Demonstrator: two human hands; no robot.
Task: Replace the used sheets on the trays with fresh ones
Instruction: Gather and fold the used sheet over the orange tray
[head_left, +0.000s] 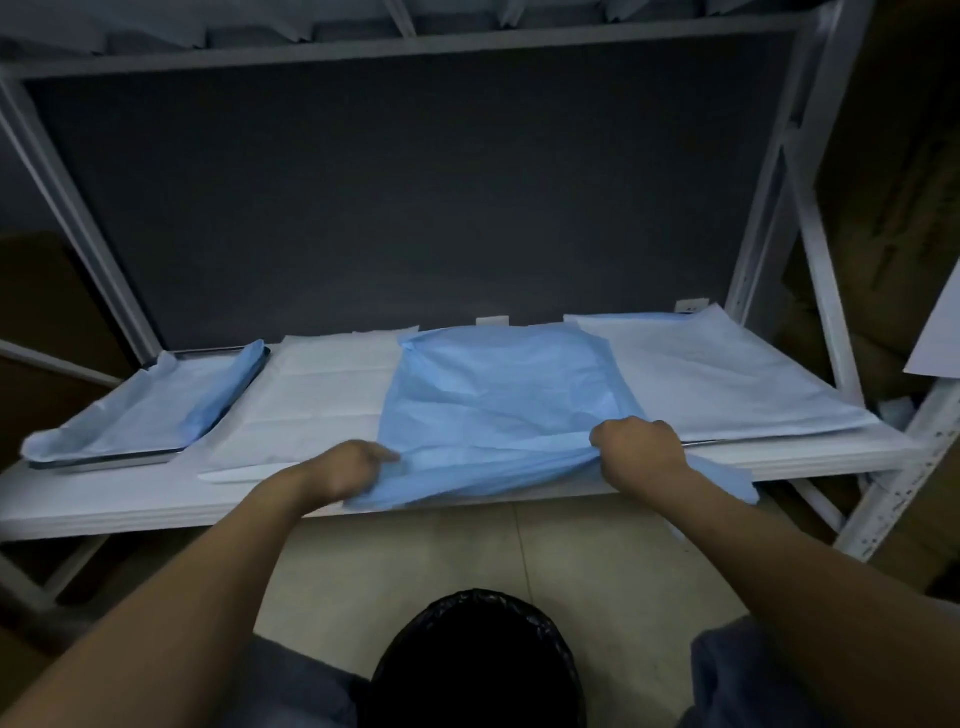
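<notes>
Bottom centre, nearest: black bin (478, 660) on the tiled floor (571, 561), btwn the two forearms. Above it, both hands sit at the front edge of the white shelf (104, 509), apart from each other. L hand (353, 467) has fingers curled, pinching the near left edge of the blue sheet (498, 395). R hand (641, 449) is fisted on the sheet's near right edge. The sheet's front part is bunched and hangs over the shelf lip; the rest lies crumpled on the shelf mid-section. Can't tell what's under it. White sheet (322, 395) lies flat just left of it, another white sheet (727, 379) just right. Far left: metal tray (104, 460) w/ a second blue sheet (140, 410) rumpled in it, edges over the rim. Behind: dark back panel (415, 182) and white rack frame (810, 208).
</notes>
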